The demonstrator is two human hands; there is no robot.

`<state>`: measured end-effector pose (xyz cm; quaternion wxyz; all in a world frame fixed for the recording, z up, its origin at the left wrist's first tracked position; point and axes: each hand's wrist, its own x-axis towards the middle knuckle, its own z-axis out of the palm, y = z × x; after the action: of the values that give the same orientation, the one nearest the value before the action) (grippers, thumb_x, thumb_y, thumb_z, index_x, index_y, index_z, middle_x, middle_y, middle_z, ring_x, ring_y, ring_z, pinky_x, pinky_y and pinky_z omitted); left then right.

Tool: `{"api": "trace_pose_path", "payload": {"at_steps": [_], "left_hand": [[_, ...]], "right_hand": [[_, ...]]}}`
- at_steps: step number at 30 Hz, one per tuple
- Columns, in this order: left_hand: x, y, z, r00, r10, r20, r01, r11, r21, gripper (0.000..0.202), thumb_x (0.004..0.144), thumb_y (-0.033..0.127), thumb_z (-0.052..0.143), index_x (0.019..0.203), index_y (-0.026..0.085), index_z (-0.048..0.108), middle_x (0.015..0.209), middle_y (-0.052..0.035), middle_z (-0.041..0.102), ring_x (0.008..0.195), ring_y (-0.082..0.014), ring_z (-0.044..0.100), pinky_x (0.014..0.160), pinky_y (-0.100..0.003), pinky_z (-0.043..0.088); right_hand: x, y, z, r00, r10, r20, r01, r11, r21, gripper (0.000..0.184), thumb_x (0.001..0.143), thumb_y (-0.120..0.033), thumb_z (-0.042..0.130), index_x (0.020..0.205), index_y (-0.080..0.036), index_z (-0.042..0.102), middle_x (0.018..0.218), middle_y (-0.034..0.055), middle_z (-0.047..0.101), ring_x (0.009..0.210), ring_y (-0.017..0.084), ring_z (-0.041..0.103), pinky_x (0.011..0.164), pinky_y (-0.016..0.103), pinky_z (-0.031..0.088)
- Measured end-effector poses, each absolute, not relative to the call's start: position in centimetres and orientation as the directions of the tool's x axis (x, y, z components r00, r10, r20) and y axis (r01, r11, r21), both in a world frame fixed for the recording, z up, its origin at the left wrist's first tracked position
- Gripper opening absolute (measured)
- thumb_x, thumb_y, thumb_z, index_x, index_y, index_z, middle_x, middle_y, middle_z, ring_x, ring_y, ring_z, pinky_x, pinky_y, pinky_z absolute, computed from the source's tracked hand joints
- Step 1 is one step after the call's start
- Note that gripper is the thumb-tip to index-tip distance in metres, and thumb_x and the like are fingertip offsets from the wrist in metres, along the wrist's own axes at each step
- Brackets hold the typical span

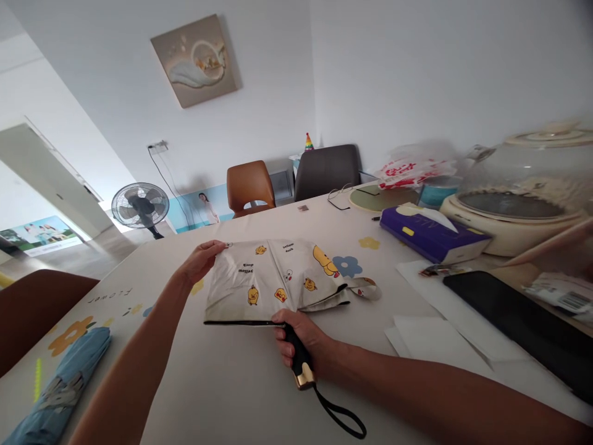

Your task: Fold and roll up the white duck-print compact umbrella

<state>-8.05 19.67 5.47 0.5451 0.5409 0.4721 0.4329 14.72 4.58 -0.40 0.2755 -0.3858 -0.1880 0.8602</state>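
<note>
A cream folding umbrella [266,278] printed with yellow ducks lies collapsed above the table, its canopy loose and partly spread flat. My right hand [301,340] is wrapped round its black handle, which has a gold end and a black wrist loop [340,417]. At the canopy's far left corner, my left hand [206,256] pinches the fabric edge. The umbrella's closing strap [365,287] sticks out to the right, unfastened. A folded blue umbrella [69,383] rests on the table to the left of my left forearm.
On the right are a purple tissue box [430,235], a black phone-like slab [519,327], white sheets [435,340], and a large lidded glass pot [532,204]. Glasses [340,196] lie toward the back. Chairs [250,185] and a fan [140,205] stand beyond the table.
</note>
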Motion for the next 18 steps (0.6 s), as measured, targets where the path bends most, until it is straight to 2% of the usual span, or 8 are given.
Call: {"api": "trace_pose_path", "payload": {"at_steps": [3, 8, 10, 14, 18], "left_hand": [[-8.3, 19.7, 6.1, 0.211, 0.976, -0.055, 0.114, 0.032, 0.993, 0.023, 0.062, 0.034, 0.072, 0.063, 0.016, 0.058, 0.053, 0.0032, 0.050, 0.044, -0.0060, 0.041, 0.043, -0.020, 0.029], [-7.8, 19.9, 6.6, 0.318, 0.927, -0.197, 0.265, 0.113, 0.958, 0.022, 0.064, 0.033, 0.069, 0.061, 0.017, 0.055, 0.044, 0.0058, 0.038, 0.036, -0.0047, 0.031, 0.037, -0.020, 0.017], [-7.5, 20.1, 6.3, 0.298, 0.934, -0.199, 0.262, 0.120, 0.958, 0.022, 0.064, 0.033, 0.069, 0.061, 0.017, 0.055, 0.045, 0.0055, 0.040, 0.038, -0.0051, 0.033, 0.037, -0.019, 0.020], [-7.5, 20.4, 4.3, 0.230, 0.959, -0.167, 0.181, 0.126, 0.975, 0.025, 0.062, 0.035, 0.071, 0.070, 0.016, 0.057, 0.060, 0.0016, 0.054, 0.050, -0.0083, 0.048, 0.045, -0.019, 0.035], [-8.1, 20.4, 1.5, 0.266, 0.936, -0.232, 0.124, 0.206, 0.971, 0.028, 0.059, 0.034, 0.074, 0.074, 0.016, 0.058, 0.066, 0.0005, 0.057, 0.057, -0.0089, 0.051, 0.052, -0.020, 0.041]], "right_hand": [[14.7, 4.5, -0.3, -0.544, 0.622, -0.563, -0.330, -0.776, -0.538, 0.026, 0.076, -0.029, 0.043, 0.053, -0.019, 0.038, 0.034, -0.0064, 0.034, 0.028, 0.006, 0.031, 0.032, 0.017, 0.034], [14.7, 4.6, -0.4, -0.548, 0.620, -0.561, -0.335, -0.778, -0.532, 0.026, 0.076, -0.029, 0.043, 0.052, -0.019, 0.038, 0.034, -0.0061, 0.034, 0.027, 0.006, 0.030, 0.032, 0.018, 0.034], [14.8, 4.6, -0.5, -0.551, 0.623, -0.556, -0.342, -0.776, -0.531, 0.026, 0.075, -0.029, 0.044, 0.052, -0.019, 0.038, 0.034, -0.0062, 0.034, 0.028, 0.006, 0.031, 0.033, 0.018, 0.035], [14.8, 4.5, -0.4, -0.536, 0.633, -0.558, -0.352, -0.769, -0.534, 0.027, 0.076, -0.031, 0.044, 0.053, -0.019, 0.037, 0.035, -0.0066, 0.034, 0.028, 0.006, 0.031, 0.033, 0.018, 0.035], [14.7, 4.6, -0.5, -0.534, 0.657, -0.532, -0.385, -0.750, -0.538, 0.027, 0.077, -0.029, 0.043, 0.053, -0.019, 0.037, 0.036, -0.0074, 0.032, 0.028, 0.006, 0.030, 0.033, 0.017, 0.035]]}}
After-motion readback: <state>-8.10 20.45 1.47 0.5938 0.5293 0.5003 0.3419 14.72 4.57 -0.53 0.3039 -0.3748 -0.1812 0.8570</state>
